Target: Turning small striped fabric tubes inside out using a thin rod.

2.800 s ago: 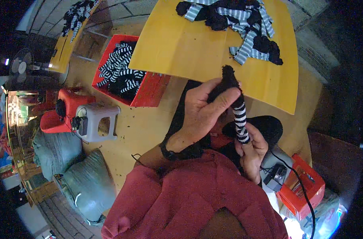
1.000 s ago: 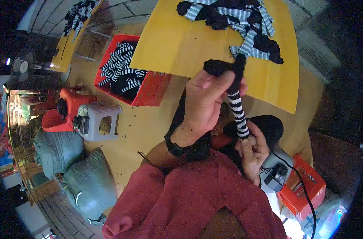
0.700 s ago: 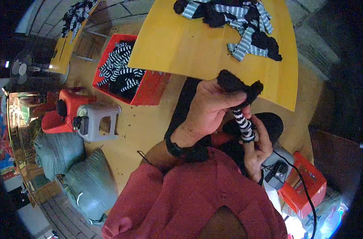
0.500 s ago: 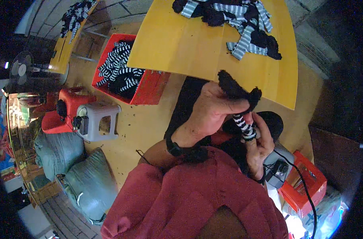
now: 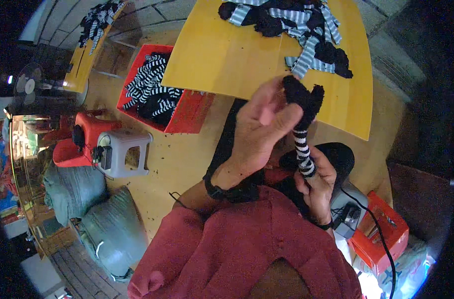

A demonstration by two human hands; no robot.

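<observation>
Between my hands is a sock-like knitted piece [image 5: 302, 149], a narrow black-and-white striped tube with a fuzzy black end [image 5: 306, 102] at the top. My left hand [image 5: 259, 127] has its thumb pressed to that fuzzy end; its other fingers are curled and partly blurred. Lower down, my right hand [image 5: 320, 187] grips the bottom of the striped tube, its fingertips partly hidden. The piece stands nearly upright, stretched from one hand to the other over my lap.
Several grey-striped and black fuzzy knits [image 5: 306, 35] lie on the yellow table [image 5: 222, 60] ahead. A red bin [image 5: 187, 117] of striped knits stands to its left. Further left are a grey stool [image 5: 124, 154] and stuffed green sacks [image 5: 109, 229]. A red crate [image 5: 381, 234] and black cable [image 5: 376, 222] are at right.
My left hand has turned and risen slightly with the fuzzy end. The striped tube is now longer and straighter, with my right hand a little lower on it.
</observation>
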